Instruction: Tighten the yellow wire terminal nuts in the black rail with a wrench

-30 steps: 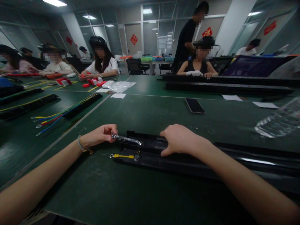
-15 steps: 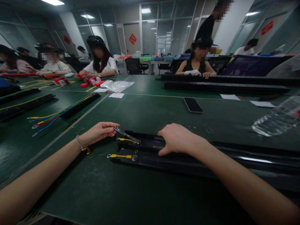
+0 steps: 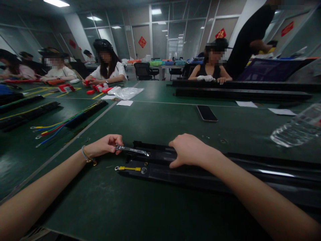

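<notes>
My left hand (image 3: 111, 144) pinches one end of a silver combination wrench (image 3: 132, 150). The wrench's other end sits at a fastener near the left end of a black channel (image 3: 160, 151). My right hand (image 3: 188, 149) straddles that channel, thumb on the near side and fingers over the far side, gripping it. Some of those fingertips are hidden. In front lies a second black channel (image 3: 165, 172). A short yellow cable (image 3: 130, 168) with a ring terminal is fixed to it by a round bolt head. A small brass-coloured nut (image 3: 146, 164) shows beside the bolt.
On the green table (image 3: 100, 204) are a phone (image 3: 207, 113), a clear plastic bottle (image 3: 296, 129) at right and a bundle of coloured cables (image 3: 60, 125) at left. Across the table, several people sit working. Long black rails (image 3: 240, 93) lie before one person.
My left hand has swung the wrench toward me and slightly left, now covering the far channel's yellow cable. The right hand stays in place. A standing person has moved right in the background.
</notes>
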`<state>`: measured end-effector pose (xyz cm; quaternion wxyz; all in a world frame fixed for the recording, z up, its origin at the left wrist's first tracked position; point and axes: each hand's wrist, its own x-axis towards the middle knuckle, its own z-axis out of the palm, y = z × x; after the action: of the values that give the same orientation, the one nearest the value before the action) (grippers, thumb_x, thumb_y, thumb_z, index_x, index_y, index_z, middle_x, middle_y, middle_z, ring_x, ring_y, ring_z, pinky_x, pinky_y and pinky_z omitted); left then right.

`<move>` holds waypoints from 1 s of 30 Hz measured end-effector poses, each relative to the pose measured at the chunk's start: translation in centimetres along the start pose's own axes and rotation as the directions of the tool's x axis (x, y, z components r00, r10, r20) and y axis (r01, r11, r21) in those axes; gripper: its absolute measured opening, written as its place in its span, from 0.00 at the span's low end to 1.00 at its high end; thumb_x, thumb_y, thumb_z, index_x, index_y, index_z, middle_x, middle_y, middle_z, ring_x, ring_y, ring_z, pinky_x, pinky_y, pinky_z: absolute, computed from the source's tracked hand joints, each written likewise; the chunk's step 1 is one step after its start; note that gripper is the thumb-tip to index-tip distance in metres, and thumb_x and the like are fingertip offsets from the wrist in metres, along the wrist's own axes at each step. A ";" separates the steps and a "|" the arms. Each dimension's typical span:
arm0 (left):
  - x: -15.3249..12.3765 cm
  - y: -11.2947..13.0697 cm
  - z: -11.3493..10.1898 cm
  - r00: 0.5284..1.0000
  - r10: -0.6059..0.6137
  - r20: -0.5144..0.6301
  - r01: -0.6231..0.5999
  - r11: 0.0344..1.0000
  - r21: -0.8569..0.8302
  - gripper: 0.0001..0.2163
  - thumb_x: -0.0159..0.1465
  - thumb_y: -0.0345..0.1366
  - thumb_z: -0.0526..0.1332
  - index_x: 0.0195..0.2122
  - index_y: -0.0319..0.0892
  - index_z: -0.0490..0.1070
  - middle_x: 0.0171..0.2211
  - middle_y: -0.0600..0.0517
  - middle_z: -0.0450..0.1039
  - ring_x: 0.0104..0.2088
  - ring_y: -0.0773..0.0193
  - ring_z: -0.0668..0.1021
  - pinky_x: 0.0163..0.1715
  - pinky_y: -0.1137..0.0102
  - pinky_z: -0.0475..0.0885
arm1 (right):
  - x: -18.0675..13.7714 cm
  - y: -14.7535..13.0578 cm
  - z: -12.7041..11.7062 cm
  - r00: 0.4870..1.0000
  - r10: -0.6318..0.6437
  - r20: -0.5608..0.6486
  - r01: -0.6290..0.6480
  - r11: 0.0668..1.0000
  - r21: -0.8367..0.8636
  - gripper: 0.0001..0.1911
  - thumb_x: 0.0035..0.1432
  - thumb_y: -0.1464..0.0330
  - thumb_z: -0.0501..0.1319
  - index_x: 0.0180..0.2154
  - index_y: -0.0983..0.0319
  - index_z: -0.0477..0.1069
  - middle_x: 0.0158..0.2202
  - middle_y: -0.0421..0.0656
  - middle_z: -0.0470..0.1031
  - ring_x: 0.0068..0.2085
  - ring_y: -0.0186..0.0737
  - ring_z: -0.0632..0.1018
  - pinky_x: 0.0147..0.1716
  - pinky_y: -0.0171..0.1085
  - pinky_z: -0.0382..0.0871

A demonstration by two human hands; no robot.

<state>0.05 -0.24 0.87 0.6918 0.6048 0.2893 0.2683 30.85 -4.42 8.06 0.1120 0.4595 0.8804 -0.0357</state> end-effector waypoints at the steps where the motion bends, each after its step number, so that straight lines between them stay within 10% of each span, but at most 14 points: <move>1: 0.1 -0.1 0.0 1.000 0.003 -0.030 -0.003 1.000 -0.002 0.12 0.45 0.34 0.69 0.28 0.37 0.68 0.22 0.52 0.71 0.23 0.68 0.71 0.24 0.75 0.64 | 0.0 0.0 0.0 1.000 -0.003 -0.003 0.003 1.000 0.000 0.31 0.36 0.52 0.61 0.41 0.66 0.72 0.32 0.49 0.75 0.33 0.46 0.74 0.31 0.42 0.68; 15: 0.6 0.0 0.1 0.959 -0.028 -0.281 -0.003 0.994 -0.109 0.12 0.49 0.29 0.66 0.36 0.34 0.74 0.23 0.50 0.72 0.24 0.69 0.72 0.23 0.77 0.68 | -0.1 -0.2 -0.3 0.999 0.018 0.034 -0.018 1.000 -0.001 0.30 0.37 0.52 0.60 0.39 0.65 0.72 0.33 0.49 0.75 0.35 0.46 0.74 0.32 0.41 0.68; 30: -0.2 0.3 0.6 0.999 0.002 0.039 -0.002 1.000 -0.003 0.13 0.43 0.36 0.70 0.26 0.38 0.68 0.23 0.53 0.68 0.24 0.66 0.69 0.25 0.73 0.63 | -0.2 -0.2 -0.3 0.999 0.025 0.028 -0.025 1.000 -0.009 0.32 0.37 0.52 0.61 0.42 0.66 0.71 0.34 0.50 0.74 0.36 0.48 0.74 0.32 0.42 0.68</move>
<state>0.35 -0.77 1.24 0.6980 0.6090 0.2749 0.2576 30.78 -4.65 8.37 0.1269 0.4693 0.8731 -0.0368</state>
